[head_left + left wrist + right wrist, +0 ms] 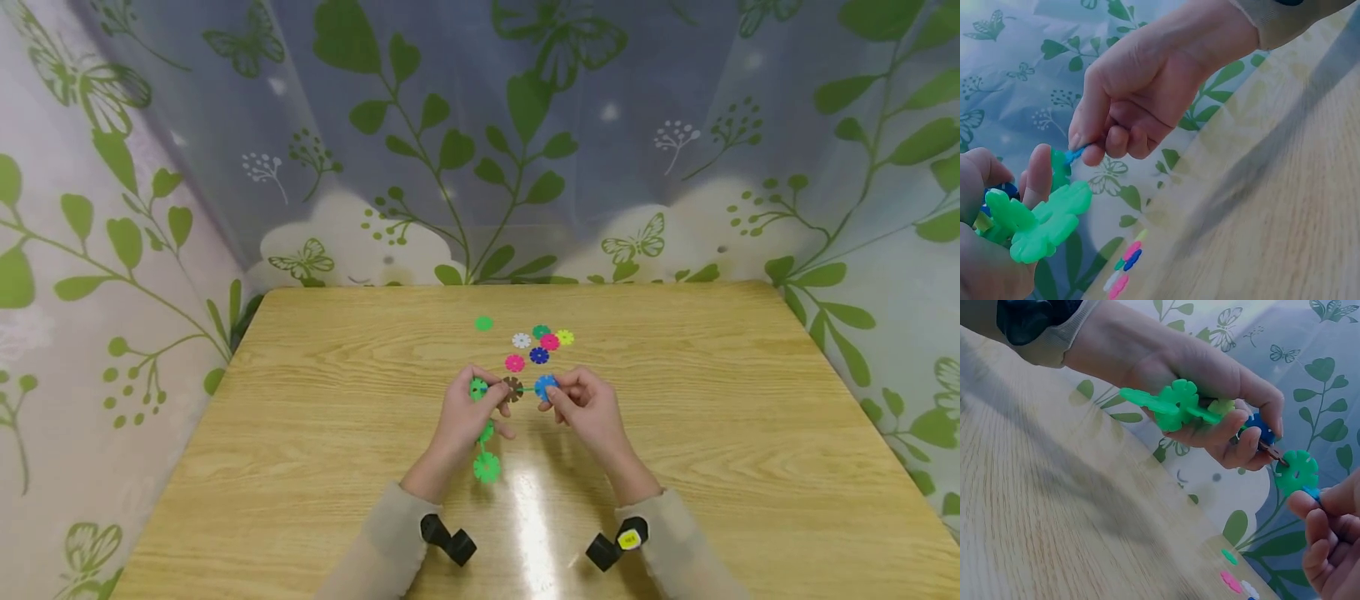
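Note:
My left hand (459,414) grips a chain of interlocking plastic snowflake discs. A brown disc (512,389) shows at its fingertips, and a dark blue disc (1260,428) sits under the fingers in the right wrist view. Green discs (487,467) trail from the palm toward me. Beyond the brown disc, a green disc (1297,473) stands edge-on in the head view. My right hand (596,408) pinches a light blue disc (544,388) between thumb and fingers, right at the edge of that green disc. Both hands are above the table, and fingers hide part of the chain.
On the wooden table (300,433), several loose discs lie past my hands: pink (515,363), dark blue (539,356), white (521,340) and yellow (565,337) among them. A bright green disc (483,323) lies apart, farther back. Leaf-patterned fabric (480,167) surrounds the table's back and sides.

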A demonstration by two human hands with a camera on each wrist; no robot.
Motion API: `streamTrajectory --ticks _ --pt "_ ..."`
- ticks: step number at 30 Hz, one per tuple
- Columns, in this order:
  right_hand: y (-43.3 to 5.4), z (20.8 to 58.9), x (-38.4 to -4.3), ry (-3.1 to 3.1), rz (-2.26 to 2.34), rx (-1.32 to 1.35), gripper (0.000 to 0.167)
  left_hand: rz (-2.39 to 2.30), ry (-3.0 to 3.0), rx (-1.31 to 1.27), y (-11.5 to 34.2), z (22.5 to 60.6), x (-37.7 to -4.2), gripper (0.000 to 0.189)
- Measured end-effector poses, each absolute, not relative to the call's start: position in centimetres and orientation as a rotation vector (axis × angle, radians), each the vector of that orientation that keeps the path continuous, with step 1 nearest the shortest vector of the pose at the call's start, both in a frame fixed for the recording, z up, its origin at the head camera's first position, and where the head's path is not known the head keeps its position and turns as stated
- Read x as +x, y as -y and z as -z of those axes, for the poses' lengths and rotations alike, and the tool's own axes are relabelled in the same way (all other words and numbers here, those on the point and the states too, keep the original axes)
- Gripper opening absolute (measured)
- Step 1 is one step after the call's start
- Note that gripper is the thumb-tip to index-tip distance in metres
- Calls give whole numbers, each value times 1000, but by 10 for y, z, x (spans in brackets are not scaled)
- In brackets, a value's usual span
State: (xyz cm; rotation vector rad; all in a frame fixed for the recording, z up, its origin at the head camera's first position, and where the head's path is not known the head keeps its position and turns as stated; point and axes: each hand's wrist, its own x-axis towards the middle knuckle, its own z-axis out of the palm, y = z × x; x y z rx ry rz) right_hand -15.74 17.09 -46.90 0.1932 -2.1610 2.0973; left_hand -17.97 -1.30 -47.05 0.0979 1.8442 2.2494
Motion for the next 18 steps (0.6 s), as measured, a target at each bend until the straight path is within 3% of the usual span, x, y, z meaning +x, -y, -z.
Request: streamTrajectory --ticks 18 --pt "-168 471 -157 1943 -2310 207 18 -2251 -1832 105 13 464 -181 17"
